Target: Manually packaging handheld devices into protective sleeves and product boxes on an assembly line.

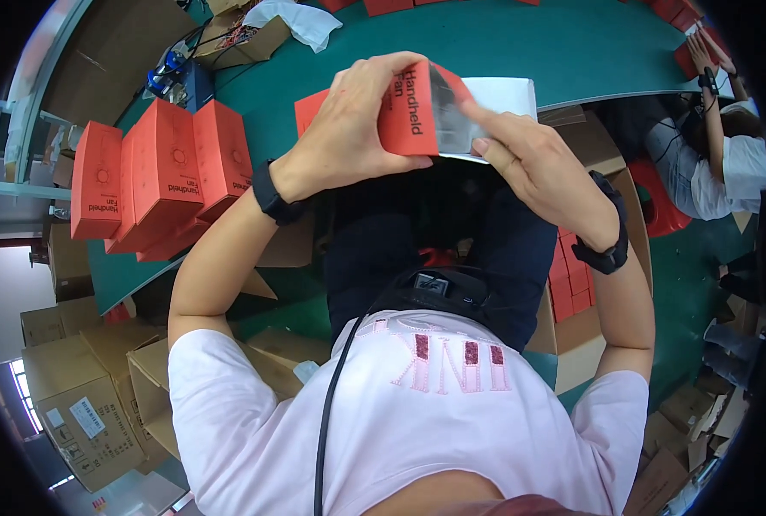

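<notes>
In front of me, over the near edge of the green table, is a red cardboard box [407, 116] with an open end facing right. My left hand [342, 129] wraps round its left part, fingers over the top and thumb along the lower edge. My right hand [533, 159] is at the open end, its index finger against the upper edge and its thumb by a white panel [512, 95]. The inside of the box looks silvery grey; I cannot make out what it contains. Another red piece [311, 112] shows behind my left hand.
Several red boxes [164, 172] stand stacked at the table's left. Behind are a blue device [175, 73] and an open carton [254, 43]. A carton with small red boxes [569, 279] sits beside my right leg. Another person [727, 155] works at the far right.
</notes>
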Tool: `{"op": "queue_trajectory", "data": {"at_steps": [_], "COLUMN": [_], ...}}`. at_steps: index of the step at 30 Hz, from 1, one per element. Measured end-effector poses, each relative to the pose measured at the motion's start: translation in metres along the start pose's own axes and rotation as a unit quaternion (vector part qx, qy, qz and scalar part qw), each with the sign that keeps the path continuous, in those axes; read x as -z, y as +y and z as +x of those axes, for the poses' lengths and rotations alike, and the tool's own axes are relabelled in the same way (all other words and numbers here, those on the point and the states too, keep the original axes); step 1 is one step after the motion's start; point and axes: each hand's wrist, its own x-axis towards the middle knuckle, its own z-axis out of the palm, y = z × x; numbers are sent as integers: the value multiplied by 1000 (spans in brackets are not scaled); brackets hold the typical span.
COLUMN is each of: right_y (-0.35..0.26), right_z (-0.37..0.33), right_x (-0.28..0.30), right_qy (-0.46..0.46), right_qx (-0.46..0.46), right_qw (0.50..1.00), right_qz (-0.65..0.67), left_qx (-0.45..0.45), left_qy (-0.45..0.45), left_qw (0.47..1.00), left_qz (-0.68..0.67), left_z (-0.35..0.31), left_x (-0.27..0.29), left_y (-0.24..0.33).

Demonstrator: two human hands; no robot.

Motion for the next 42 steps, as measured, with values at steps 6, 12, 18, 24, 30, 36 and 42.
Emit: {"op": "queue_trajectory", "data": {"at_steps": [6, 12, 18, 24, 30, 36, 42], "right_y": [0, 54, 135, 103, 109, 105, 82], "right_z": [9, 39, 35, 57, 97, 103, 131], "right_x": [2, -21, -9, -4, -27, -29, 5], "right_qy": [-57, 34, 53, 156, -23, 117, 187], "right_qx": [-120, 28, -132, -134, -103, -105, -50], "right_qw": [989, 998, 982, 977, 990, 981, 979], "right_qz": [65, 41, 127, 64, -94, 116, 62], "left_qx": [-15, -8, 73, 99, 140, 231, 242], "left_qy": [-47, -58, -139, -107, 9, 10, -9], "left_qw": [999, 998, 979, 952, 948, 954, 955], "left_qz": [0, 31, 127, 270, 287, 192, 170], "left_z": [1, 0, -19, -31, -5, -6, -4], "left_x": [-5, 2, 29, -6, -45, -45, -43], "left_y": [9, -3, -69, -43, -49, -45, -48]}}
